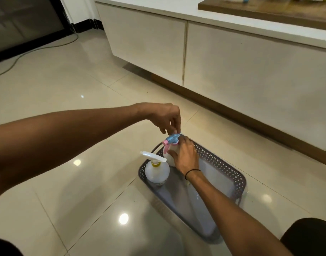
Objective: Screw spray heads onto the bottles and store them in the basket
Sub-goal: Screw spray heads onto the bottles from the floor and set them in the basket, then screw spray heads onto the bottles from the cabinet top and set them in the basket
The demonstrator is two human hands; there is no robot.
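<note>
A grey basket [230,172] with perforated walls is sitting on the glossy tiled floor [66,111], and everything here is placed from it. Inside its near-left end a white bottle [157,172] is standing upright, long axis vertical, wearing a yellow collar and a white spray head [152,156] whose nozzle is pointing left, out over the basket's rim. A faint mark is showing low on the bottle, too small to read.

Just behind it, in the basket's far-left corner, a second white bottle [170,156] is also standing upright. The right hand [186,156] is wrapping its fingers around the body of this bottle, a black band sitting on the wrist. On top, a blue and pink spray head [171,140] is lying roughly level, its pink trigger end pointing left and its blue end pointing right. The left hand [165,116] is hanging above the basket's far corner, its grip nearly closed, fingertips pinching the blue part of the head.

Beyond the basket, a long white cabinet [232,58] is running across the floor, with a wooden board [269,10] lying on its top.
</note>
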